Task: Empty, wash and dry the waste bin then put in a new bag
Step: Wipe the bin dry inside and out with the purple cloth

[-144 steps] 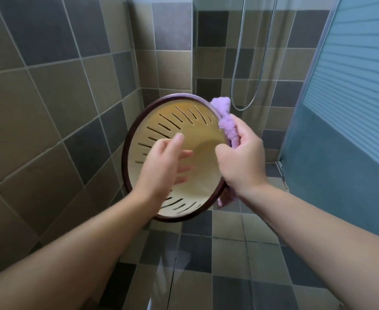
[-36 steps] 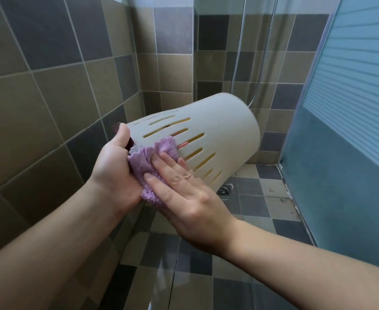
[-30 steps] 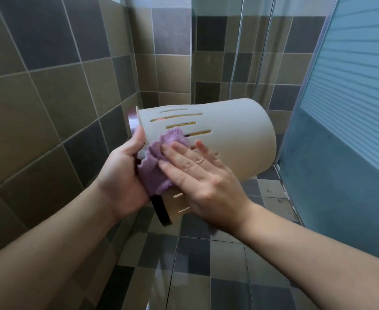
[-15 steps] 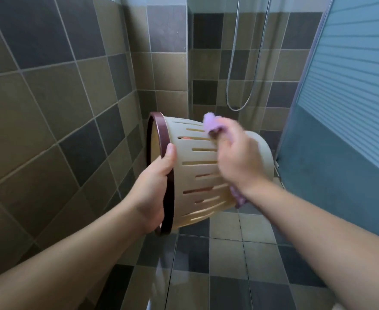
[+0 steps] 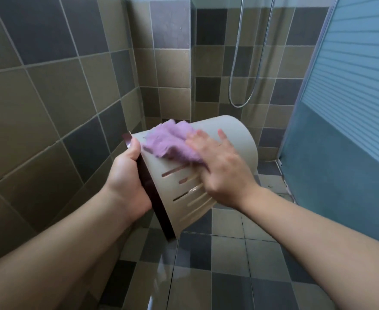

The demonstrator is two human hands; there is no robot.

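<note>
Drying has moved back near the rim — right hand (image 5: 223,173) presses purple cloth (image 5: 170,143) flat-fingered onto waste bin (image 5: 235,139), left hand (image 5: 128,182) clenching its dark rim (image 5: 149,186).

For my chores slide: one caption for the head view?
Left hand grips the slotted beige plastic bin by its dark rim while right hand presses a purple cloth on its side.

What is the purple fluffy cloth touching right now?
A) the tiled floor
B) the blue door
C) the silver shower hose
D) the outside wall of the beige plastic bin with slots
D: the purple fluffy cloth lies on the outer side of the beige slotted plastic bin, pressed there by the right hand, while the left hand grips the bin's dark rim.
</note>
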